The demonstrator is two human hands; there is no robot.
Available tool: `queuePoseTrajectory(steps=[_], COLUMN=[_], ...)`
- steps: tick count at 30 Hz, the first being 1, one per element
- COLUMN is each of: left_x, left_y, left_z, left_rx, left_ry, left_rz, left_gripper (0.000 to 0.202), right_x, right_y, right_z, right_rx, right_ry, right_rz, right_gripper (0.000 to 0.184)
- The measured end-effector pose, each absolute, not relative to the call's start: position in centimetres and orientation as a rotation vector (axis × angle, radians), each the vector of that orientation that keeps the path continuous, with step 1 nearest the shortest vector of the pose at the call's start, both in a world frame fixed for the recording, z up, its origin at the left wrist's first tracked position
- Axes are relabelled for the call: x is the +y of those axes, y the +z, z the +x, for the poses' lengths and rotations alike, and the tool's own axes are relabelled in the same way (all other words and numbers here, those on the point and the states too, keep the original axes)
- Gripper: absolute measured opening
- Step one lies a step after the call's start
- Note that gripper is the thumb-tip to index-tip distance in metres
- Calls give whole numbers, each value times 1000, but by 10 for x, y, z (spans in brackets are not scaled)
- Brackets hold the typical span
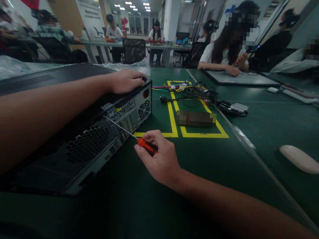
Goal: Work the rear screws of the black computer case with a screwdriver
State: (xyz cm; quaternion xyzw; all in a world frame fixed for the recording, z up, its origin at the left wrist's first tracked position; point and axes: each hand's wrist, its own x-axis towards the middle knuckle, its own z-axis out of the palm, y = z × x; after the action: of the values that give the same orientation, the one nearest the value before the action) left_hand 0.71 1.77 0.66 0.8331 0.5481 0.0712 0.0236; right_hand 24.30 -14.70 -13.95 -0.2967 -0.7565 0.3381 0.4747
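Note:
A black desktop computer case lies on its side on the green table, its metal back panel facing right. My left hand lies flat on top of the case near the far edge, fingers stretched out and pressed together. In my right hand is a screwdriver with an orange-and-black handle. Its long thin shaft reaches left to the back panel, and the tip touches or nearly touches the panel's upper edge. Whether a screw sits there is too small to tell. A round fan grille shows at the panel's far end.
Beyond the case are a bundle of cables and a blurred-out dark object by yellow tape. A pale oval object lies at right. Across the table, a person works over a flat panel. Plastic wrap lies behind the case.

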Motion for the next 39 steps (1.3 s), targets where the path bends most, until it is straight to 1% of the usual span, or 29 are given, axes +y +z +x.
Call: queuePoseTrajectory(steps=[19, 25, 36, 39], left_x=[20, 20, 19, 18], left_y=[5, 5, 5, 6], left_z=[6, 5, 6, 6], left_rx=[1688, 1704, 1716, 1717], left_ry=[241, 260, 237, 226], left_rz=[2576, 2587, 2565, 2583], left_gripper=[85, 81, 86, 85], right_x=[-148, -148, -148, -149], right_y=[-137, -138, -135, -136], right_z=[243, 243, 245, 244], right_rx=[-1841, -1843, -1857, -1849], right_ry=[840, 804, 769, 802], right_rz=[-742, -749, -727, -714], right_gripper=[16, 17, 16, 17])
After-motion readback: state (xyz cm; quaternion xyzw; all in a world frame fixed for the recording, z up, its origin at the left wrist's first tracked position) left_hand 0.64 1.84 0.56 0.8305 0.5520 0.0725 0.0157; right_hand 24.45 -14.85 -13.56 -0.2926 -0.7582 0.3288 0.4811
